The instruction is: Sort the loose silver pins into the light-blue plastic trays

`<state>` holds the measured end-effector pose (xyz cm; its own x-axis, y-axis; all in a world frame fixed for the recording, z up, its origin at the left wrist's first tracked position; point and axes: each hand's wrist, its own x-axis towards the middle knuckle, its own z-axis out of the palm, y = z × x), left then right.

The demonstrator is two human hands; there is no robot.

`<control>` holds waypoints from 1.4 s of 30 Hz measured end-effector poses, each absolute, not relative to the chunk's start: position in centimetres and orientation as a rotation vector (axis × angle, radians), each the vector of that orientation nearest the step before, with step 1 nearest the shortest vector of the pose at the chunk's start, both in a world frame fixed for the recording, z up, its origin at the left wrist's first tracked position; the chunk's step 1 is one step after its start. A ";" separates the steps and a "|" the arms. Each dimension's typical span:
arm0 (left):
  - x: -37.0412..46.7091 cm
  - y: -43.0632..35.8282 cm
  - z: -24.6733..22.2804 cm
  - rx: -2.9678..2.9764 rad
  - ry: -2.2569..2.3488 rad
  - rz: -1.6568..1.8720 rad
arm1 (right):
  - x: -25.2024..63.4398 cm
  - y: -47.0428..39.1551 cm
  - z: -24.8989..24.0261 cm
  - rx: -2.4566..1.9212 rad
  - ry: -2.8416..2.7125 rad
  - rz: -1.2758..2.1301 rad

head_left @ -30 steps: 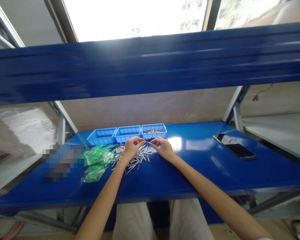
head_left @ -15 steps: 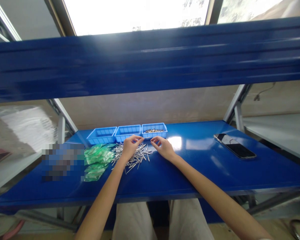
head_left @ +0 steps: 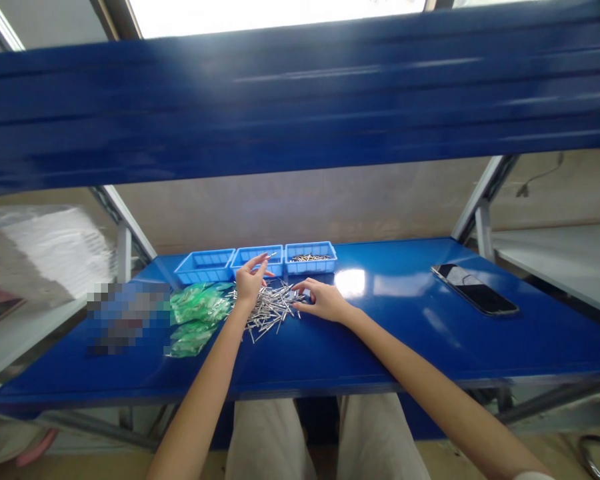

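Observation:
My left hand point(head_left: 250, 283) is raised over the front of the middle blue bin point(head_left: 258, 260), thumb and forefinger pinching a thin metal pin point(head_left: 273, 255). Below and to its right lies a loose pile of thin silvery metal pins point(head_left: 267, 310) on the blue table. My right hand point(head_left: 321, 300) is at the right edge of that pile, fingers curved and apart, with nothing visible between them. The right blue bin point(head_left: 311, 265) contains several pins, some darker or brassy. No contents show in the left blue bin point(head_left: 205, 267).
Green plastic bags point(head_left: 197, 310) lie left of the pile, beside a blurred-out patch. A phone point(head_left: 475, 289) rests on the right of the blue table point(head_left: 380, 347). Overhead, a blue shelf point(head_left: 300, 107) spans the bench, and metal struts point(head_left: 483, 200) stand at both sides.
My hands have moved apart. The left went up and left to the middle bin with the pin; the right came down to the pile's edge. The view tilted slightly downward.

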<state>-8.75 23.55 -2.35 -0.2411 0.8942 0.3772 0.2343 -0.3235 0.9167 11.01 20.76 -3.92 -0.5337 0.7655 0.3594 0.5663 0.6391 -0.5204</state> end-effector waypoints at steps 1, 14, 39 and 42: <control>-8.7 23.6 -2.4 1.482 1.342 1.579 | 11.1 20.7 -3.8 -1.031 -2.301 0.478; -8.1 22.4 -1.9 1.482 1.331 1.472 | 11.7 21.1 -3.7 -0.982 -2.319 0.620; -7.4 21.3 -1.9 2.004 1.362 1.067 | 11.0 22.0 -4.2 -1.028 -1.912 0.639; -7.4 21.5 -2.1 2.016 1.372 1.023 | 10.9 21.9 -3.7 -0.996 -1.817 0.732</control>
<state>-7.42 21.49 -2.12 0.2127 0.9277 0.3067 0.5588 -0.3730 0.7407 10.90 21.94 -3.72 -0.2604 0.8644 0.4302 0.3249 0.4980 -0.8040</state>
